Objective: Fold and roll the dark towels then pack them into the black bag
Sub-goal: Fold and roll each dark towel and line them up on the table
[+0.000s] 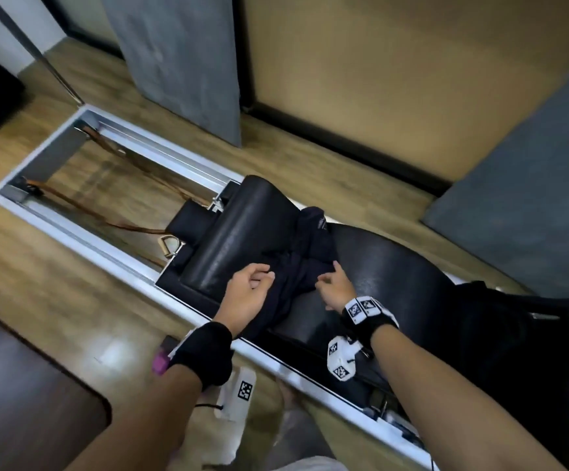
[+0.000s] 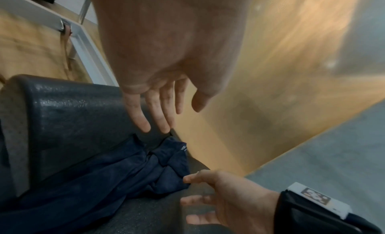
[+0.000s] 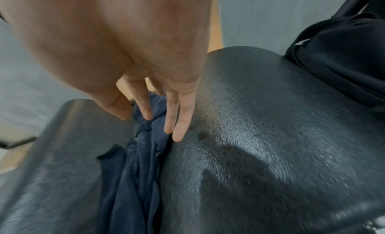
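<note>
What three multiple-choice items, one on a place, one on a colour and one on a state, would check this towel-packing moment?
1. Where does the bag lie?
A. At the person's right, on the far end of the padded bench
B. On the wooden floor at the left
C. Under the towel

2. What colour is the towel?
A. White
B. Dark navy blue
C. Red

3. How does the towel lie?
A. Rolled into a tight cylinder
B. Packed inside the bag
C. Crumpled and unfolded on the bench

Answers:
1 A, the head view shows the black bag past the right hand on the bench.
2 B, both wrist views show dark blue cloth.
3 C, it lies bunched in loose folds between the left hand and the right hand, whose straight fingers reach its edge.
</note>
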Demonstrator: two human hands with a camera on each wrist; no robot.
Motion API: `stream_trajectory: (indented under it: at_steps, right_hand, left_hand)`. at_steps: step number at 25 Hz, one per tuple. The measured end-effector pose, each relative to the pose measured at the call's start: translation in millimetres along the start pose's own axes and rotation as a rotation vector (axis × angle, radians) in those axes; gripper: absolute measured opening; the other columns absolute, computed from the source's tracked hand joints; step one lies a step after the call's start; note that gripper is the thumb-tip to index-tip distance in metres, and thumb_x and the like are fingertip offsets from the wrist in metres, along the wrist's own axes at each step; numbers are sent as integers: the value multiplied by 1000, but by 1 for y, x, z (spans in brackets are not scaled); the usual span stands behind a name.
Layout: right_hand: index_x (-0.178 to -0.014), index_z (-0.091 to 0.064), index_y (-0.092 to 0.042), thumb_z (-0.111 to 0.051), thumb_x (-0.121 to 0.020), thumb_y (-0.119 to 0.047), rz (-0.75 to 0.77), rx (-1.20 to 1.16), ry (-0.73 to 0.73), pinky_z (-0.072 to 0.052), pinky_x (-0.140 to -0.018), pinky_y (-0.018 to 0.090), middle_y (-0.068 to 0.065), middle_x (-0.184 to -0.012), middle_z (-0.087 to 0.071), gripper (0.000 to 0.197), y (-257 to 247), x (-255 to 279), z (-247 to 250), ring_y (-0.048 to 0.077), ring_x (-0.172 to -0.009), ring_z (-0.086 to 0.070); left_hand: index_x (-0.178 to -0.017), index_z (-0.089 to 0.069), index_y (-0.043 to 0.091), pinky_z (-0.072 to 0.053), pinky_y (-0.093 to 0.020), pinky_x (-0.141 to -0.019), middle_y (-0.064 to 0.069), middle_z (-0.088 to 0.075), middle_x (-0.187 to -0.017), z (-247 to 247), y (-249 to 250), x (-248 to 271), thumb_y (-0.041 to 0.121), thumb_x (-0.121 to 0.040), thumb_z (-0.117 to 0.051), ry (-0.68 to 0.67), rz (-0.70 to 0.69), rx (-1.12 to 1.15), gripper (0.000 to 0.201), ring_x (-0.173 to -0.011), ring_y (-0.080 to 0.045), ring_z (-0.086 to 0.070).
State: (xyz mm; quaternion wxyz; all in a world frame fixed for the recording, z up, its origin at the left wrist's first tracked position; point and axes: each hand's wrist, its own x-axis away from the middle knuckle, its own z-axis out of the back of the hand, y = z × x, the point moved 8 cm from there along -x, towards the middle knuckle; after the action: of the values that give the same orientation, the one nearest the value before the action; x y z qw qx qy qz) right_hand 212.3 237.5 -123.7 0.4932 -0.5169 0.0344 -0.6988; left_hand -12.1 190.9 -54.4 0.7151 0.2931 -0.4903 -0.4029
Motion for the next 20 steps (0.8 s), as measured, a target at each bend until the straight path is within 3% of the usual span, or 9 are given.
stream_trajectory:
  at_steps: [2, 5, 7, 9, 12, 14, 17, 19, 20]
  right_hand:
    - [-125, -68, 1, -57, -104, -16, -30, 72, -26, -56, -96, 46, -9, -174, 5, 29, 0, -22, 1, 26, -132, -56]
    - [-139, -58, 3, -54, -105, -14, -46, 153, -69, -54, -97, 42, -5, -174, 8, 38, 0, -47, 0, 30, -126, -60]
    - [-146, -48, 5, -55, -103, -11, -12, 215, -56, -43, -107, 35, 4, -173, -12, 46, -3, -59, 0, 31, -132, -56]
    - [-139, -54, 6, -59, -99, -6, 47, 265, 25, -36, -112, 32, 18, -158, -40, 43, -12, -65, 4, 34, -134, -53]
    - [-129, -59, -4, -68, -91, -7, 41, 100, 177, -47, -101, 36, 13, -115, -66, 39, -19, -62, 14, 34, -115, -63]
    - [-128, -61, -7, -75, -88, -9, -17, -101, 218, -51, -98, 38, 7, -94, -67, 43, -20, -62, 20, 32, -107, -67]
    - [-111, -74, 1, -74, -88, -1, -25, -321, 154, -56, -99, 46, 17, -105, -73, 24, -32, -49, 17, 34, -107, -70]
    - [-92, -74, 1, -68, -90, 2, 28, -443, 96, -61, -83, 41, 14, -96, -70, 6, -47, -32, 19, 30, -95, -68]
    - [-86, -72, -2, -65, -91, 0, 73, -489, 62, -58, -73, 36, 11, -87, -66, 10, -58, -19, 19, 26, -87, -64]
  left_hand:
    - [-114, -69, 14, -55, -45, -104, -10, -75, -100, -10, -8, -18, 17, -101, -69, -9, 34, -1, 13, -101, -26, -74]
    - [-110, -71, 19, -56, -42, -104, -5, -76, -95, -18, -13, -37, 20, -99, -71, -9, 97, 10, 11, -99, -23, -75]
    - [-109, -72, 21, -56, -39, -103, -2, -77, -94, -19, -13, -46, 22, -98, -72, -1, 116, 14, 10, -98, -20, -75]
    - [-109, -72, 22, -56, -37, -102, -2, -77, -98, -20, -13, -51, 24, -99, -71, -2, 118, 26, 11, -98, -19, -75]
    - [-111, -72, 23, -56, -35, -103, -2, -77, -104, -18, -16, -48, 26, -100, -69, -3, 129, 38, 12, -100, -16, -74]
    - [-112, -71, 22, -55, -36, -104, -3, -77, -106, -14, -16, -42, 24, -101, -68, 6, 124, 50, 12, -101, -18, -74]
    - [-112, -71, 19, -55, -39, -105, -7, -77, -105, -6, -11, -26, 21, -102, -67, 35, 83, 81, 11, -101, -20, -74]
    - [-116, -70, 15, -54, -41, -106, -9, -76, -106, -2, -8, -15, 19, -103, -66, 56, 53, 91, 15, -101, -22, -73]
    - [-120, -69, 15, -54, -41, -106, -8, -75, -107, 2, -6, -6, 19, -103, -66, 69, 38, 84, 18, -102, -20, -73]
